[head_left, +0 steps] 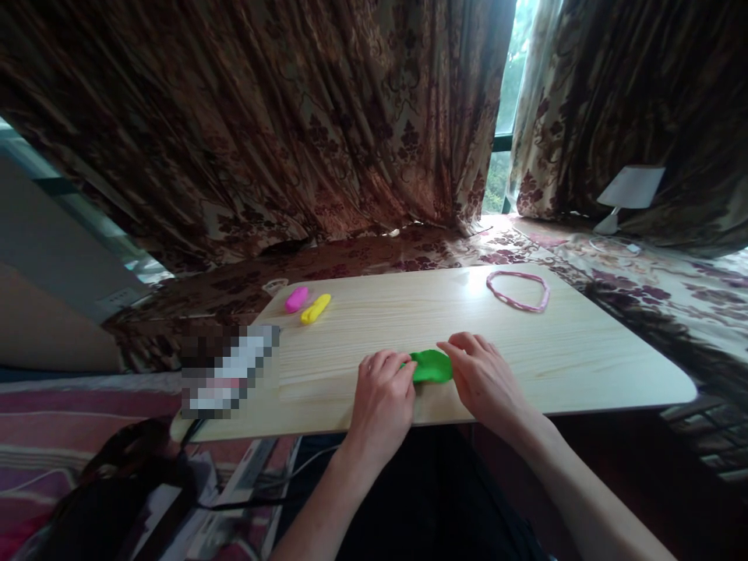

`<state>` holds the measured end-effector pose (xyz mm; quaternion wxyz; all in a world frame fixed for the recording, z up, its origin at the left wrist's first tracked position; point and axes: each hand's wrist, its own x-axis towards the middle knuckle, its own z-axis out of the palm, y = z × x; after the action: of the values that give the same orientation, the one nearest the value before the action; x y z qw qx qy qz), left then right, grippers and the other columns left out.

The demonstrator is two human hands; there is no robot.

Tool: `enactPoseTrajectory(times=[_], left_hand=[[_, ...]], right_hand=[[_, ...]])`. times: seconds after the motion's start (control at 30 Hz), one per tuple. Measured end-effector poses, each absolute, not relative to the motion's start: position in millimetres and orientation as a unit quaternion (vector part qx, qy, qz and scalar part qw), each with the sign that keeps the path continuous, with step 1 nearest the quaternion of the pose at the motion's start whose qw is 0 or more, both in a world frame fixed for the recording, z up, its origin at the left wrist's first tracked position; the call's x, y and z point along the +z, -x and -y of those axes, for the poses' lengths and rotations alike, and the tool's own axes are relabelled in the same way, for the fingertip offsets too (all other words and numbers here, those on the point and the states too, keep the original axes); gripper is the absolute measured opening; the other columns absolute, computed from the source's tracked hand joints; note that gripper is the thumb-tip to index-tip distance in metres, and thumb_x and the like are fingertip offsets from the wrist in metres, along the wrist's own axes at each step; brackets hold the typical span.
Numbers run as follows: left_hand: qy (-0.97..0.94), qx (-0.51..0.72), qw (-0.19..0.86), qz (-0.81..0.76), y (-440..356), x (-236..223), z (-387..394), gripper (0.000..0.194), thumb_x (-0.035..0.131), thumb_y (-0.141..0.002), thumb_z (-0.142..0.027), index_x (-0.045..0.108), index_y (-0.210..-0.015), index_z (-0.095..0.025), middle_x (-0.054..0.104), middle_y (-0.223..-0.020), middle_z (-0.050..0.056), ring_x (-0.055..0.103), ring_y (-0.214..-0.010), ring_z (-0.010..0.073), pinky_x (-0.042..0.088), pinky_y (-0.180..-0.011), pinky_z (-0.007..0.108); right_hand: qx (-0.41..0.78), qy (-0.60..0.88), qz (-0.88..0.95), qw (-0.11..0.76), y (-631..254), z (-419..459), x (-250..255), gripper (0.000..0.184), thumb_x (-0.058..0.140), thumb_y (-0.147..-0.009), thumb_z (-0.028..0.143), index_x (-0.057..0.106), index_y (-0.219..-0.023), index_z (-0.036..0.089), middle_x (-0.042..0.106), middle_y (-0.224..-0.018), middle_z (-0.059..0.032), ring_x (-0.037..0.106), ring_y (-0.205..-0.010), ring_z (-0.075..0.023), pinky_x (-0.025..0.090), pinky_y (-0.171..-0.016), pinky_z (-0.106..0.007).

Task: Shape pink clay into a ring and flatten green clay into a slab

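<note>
A flattened lump of green clay lies on the light wooden table near its front edge. My left hand grips the clay's left end with curled fingers. At the clay's right end my right hand rests on it with fingers bent over its edge. Both hands pinch the clay between them.
A pink clay piece and a yellow clay piece lie at the table's far left. A thin pink clay loop lies at the far right. A blurred-out object sits at the left edge. Patterned curtains hang behind.
</note>
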<state>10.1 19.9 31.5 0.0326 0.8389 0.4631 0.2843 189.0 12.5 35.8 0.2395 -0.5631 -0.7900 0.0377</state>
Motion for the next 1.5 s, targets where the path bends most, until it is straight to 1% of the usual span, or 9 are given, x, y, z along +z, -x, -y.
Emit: enactPoseTrajectory(times=[0.2,0.47,0.6,0.7,0.87,1.0,1.17,1.37,1.5], left_hand=[[-0.876,0.228,-0.018,-0.425,-9,35,-18,0.027,0.048,-0.083,-0.011,0.063,-0.104,-0.019,0.063,-0.112,0.007,0.045,-0.116,0.0279,0.016,-0.108,0.054],[-0.897,0.194,-0.026,-0.396,-9,40,-22,0.025,0.05,-0.082,-0.016,0.064,-0.103,-0.018,0.059,-0.118,0.009,0.034,-0.128,0.027,0.008,-0.111,0.052],[-0.895,0.204,-0.033,-0.395,-5,44,-21,0.024,0.052,-0.081,-0.016,0.065,-0.1,-0.02,0.064,-0.107,0.006,0.041,-0.122,0.0256,0.014,-0.11,0.051],[-0.879,0.235,-0.042,-0.413,9,45,-19,0.031,0.049,-0.083,-0.014,0.06,-0.111,-0.023,0.065,-0.105,0.004,0.046,-0.117,0.0237,0.02,-0.108,0.051],[-0.835,0.284,-0.044,-0.469,34,37,-23,0.029,0.045,-0.083,-0.011,0.062,-0.107,-0.018,0.063,-0.107,0.008,0.047,-0.112,0.0262,0.027,-0.102,0.05],[-0.831,0.284,-0.014,-0.479,34,30,-29,0.028,0.048,-0.082,-0.011,0.063,-0.104,-0.02,0.062,-0.104,0.007,0.049,-0.107,0.024,0.032,-0.099,0.044],[-0.826,0.292,0.016,-0.482,21,24,-30,0.03,0.05,-0.083,-0.014,0.06,-0.11,-0.021,0.062,-0.108,0.007,0.049,-0.109,0.0243,0.033,-0.098,0.043],[-0.821,0.313,0.041,-0.476,15,18,-27,0.038,0.053,-0.078,-0.01,0.058,-0.114,-0.022,0.064,-0.105,0.005,0.054,-0.101,0.0224,0.039,-0.093,0.039],[-0.809,0.331,0.066,-0.482,17,11,-30,0.04,0.052,-0.079,-0.008,0.056,-0.117,-0.021,0.063,-0.108,0.006,0.054,-0.102,0.0214,0.041,-0.093,0.038]], right_hand=[[0.003,0.496,0.856,0.146,-185,-13,42,0.034,0.05,-0.076,0.004,0.065,-0.1,0.022,0.057,-0.099,-0.0079,0.046,-0.095,-0.0224,0.032,-0.08,-0.033],[-0.007,0.457,0.887,0.07,-185,-27,46,0.029,0.048,-0.079,0.005,0.067,-0.095,0.019,0.056,-0.096,-0.0105,0.042,-0.097,-0.0244,0.029,-0.078,-0.035],[-0.014,0.441,0.895,0.059,-185,-29,50,0.029,0.047,-0.079,0.004,0.068,-0.093,0.02,0.058,-0.094,-0.0085,0.045,-0.093,-0.0222,0.029,-0.076,-0.033],[-0.022,0.431,0.9,0.056,-189,-28,55,0.033,0.047,-0.079,0.004,0.065,-0.099,0.022,0.06,-0.09,-0.0059,0.047,-0.088,-0.0193,0.03,-0.075,-0.03],[-0.03,0.419,0.906,0.05,-189,-26,61,0.033,0.047,-0.081,0.006,0.062,-0.107,0.019,0.06,-0.089,-0.0071,0.047,-0.088,-0.0205,0.029,-0.076,-0.032],[-0.02,0.402,0.915,0.034,-180,-30,58,0.028,0.046,-0.083,0.009,0.065,-0.1,0.022,0.059,-0.091,-0.008,0.046,-0.087,-0.0221,0.029,-0.074,-0.034],[-0.014,0.402,0.915,0.025,-176,-32,56,0.026,0.045,-0.082,0.006,0.066,-0.093,0.018,0.058,-0.092,-0.0105,0.046,-0.089,-0.0229,0.031,-0.072,-0.034],[-0.007,0.374,0.927,0.023,-186,-33,69,0.031,0.048,-0.078,0.003,0.061,-0.101,0.018,0.062,-0.089,-0.0055,0.049,-0.089,-0.0179,0.035,-0.077,-0.028],[-0.006,0.376,0.927,0.018,-182,-33,65,0.027,0.046,-0.08,0.003,0.063,-0.095,0.018,0.06,-0.091,-0.0077,0.049,-0.088,-0.0192,0.036,-0.075,-0.029]])
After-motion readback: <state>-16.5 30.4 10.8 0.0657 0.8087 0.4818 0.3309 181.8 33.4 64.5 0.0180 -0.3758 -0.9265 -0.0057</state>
